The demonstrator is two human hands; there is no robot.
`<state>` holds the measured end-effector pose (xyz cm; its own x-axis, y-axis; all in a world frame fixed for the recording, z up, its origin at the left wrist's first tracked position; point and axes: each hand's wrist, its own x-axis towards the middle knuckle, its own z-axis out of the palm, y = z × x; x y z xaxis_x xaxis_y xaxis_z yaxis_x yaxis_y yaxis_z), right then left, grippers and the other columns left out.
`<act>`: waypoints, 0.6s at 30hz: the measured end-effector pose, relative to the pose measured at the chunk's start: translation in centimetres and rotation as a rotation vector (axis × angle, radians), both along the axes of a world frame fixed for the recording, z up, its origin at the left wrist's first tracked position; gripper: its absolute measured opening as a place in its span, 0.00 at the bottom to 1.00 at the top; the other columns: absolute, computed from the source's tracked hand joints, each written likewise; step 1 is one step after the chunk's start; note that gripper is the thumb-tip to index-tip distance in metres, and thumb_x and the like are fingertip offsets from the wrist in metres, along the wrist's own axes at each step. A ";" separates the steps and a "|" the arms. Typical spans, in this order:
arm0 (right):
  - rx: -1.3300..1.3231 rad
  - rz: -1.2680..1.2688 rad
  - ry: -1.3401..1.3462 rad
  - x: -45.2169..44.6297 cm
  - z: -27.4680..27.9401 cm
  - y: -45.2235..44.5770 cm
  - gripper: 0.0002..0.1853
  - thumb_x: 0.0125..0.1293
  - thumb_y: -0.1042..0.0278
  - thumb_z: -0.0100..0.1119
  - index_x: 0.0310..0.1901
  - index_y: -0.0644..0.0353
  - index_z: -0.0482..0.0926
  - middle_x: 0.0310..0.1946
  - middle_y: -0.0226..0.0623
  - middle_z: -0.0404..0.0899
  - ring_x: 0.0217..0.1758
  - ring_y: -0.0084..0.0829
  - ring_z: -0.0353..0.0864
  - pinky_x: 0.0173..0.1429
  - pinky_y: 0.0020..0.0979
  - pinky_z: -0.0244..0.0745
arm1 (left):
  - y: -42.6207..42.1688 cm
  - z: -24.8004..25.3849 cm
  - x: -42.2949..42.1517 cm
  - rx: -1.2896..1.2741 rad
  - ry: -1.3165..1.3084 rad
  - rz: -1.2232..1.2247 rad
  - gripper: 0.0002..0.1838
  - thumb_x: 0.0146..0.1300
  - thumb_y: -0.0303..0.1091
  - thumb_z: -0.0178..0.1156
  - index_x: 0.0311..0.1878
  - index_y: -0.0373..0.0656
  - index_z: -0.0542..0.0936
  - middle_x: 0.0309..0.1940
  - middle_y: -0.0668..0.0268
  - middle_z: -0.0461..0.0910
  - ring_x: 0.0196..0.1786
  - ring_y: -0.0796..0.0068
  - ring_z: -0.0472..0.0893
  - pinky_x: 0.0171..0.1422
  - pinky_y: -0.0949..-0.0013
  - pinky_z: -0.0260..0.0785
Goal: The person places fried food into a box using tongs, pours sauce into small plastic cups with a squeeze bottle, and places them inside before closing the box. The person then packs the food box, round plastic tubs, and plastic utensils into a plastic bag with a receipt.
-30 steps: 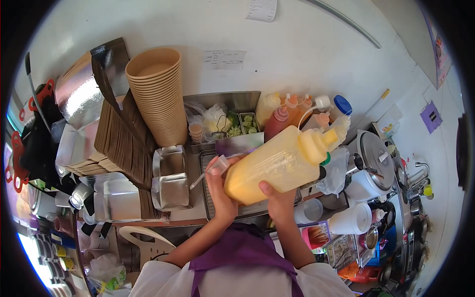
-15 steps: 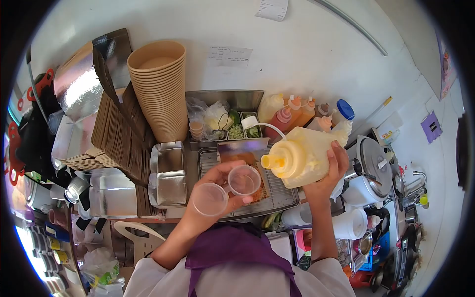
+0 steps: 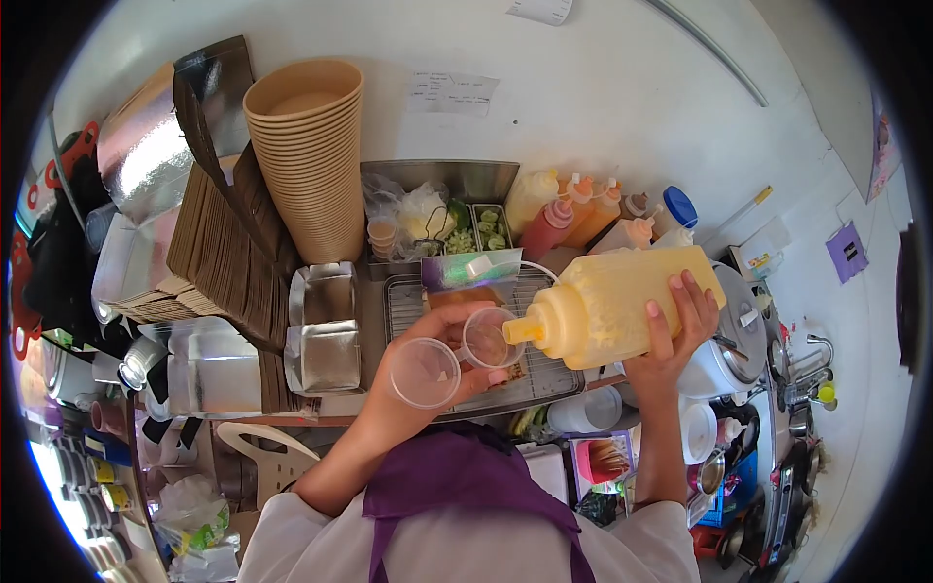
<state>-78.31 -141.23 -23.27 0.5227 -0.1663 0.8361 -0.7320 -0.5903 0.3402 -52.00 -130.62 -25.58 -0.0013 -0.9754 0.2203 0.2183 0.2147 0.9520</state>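
Two small clear plastic cups are in my left hand [image 3: 428, 384], the near cup [image 3: 425, 373] and the far cup [image 3: 489, 337] side by side with their mouths facing me. My right hand [image 3: 675, 335] grips a large squeeze bottle [image 3: 622, 301] of pale yellow sauce, tipped nearly level. Its yellow nozzle [image 3: 523, 330] points left, at the mouth of the far cup. A white cap on a strap hangs off the bottle. Whether sauce is flowing cannot be made out. Below the hands lies a wire rack [image 3: 554, 374] on a metal tray, with a foil-lined box partly hidden behind the cups.
A tall stack of paper bowls [image 3: 306, 165] and folded cardboard boxes [image 3: 219, 253] stand at left, beside foil trays [image 3: 326, 321]. Behind the rack sit tubs of chopped vegetables [image 3: 491, 228] and several sauce bottles [image 3: 549, 228]. A lidded pot [image 3: 743, 311] is at right.
The squeeze bottle has tipped from a slant to nearly level and its nozzle now meets the far cup's mouth. Both cups have shifted slightly right.
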 end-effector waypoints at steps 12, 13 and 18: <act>0.019 -0.013 0.072 -0.4 1.4 1.2 0.29 0.51 0.73 0.68 0.54 0.38 0.69 0.59 0.38 0.68 0.62 0.47 0.69 0.67 0.56 0.53 | 0.1 -0.8 -0.1 -0.012 0.088 -0.040 0.29 0.56 0.20 0.66 0.61 0.37 0.68 0.54 0.64 0.76 0.56 0.75 0.76 0.64 0.68 0.68; 0.020 -0.013 0.071 -0.4 1.4 1.3 0.30 0.50 0.72 0.68 0.54 0.38 0.69 0.58 0.38 0.68 0.62 0.46 0.69 0.67 0.55 0.53 | 0.1 -0.8 -0.2 -0.020 0.097 -0.049 0.29 0.56 0.20 0.66 0.61 0.37 0.68 0.54 0.64 0.76 0.56 0.74 0.76 0.64 0.68 0.67; 0.034 -0.031 0.075 -0.6 1.4 1.7 0.30 0.50 0.72 0.69 0.54 0.37 0.69 0.58 0.37 0.68 0.62 0.45 0.70 0.67 0.55 0.53 | 0.1 -0.7 -0.1 -0.014 0.068 -0.066 0.30 0.56 0.19 0.66 0.62 0.37 0.68 0.54 0.63 0.76 0.56 0.74 0.76 0.63 0.68 0.68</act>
<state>-78.88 -139.54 -21.88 0.5774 -0.2110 0.7887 -0.7236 -0.5797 0.3747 -52.09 -130.51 -26.30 -0.0499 -0.9705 0.2360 0.2969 0.2112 0.9313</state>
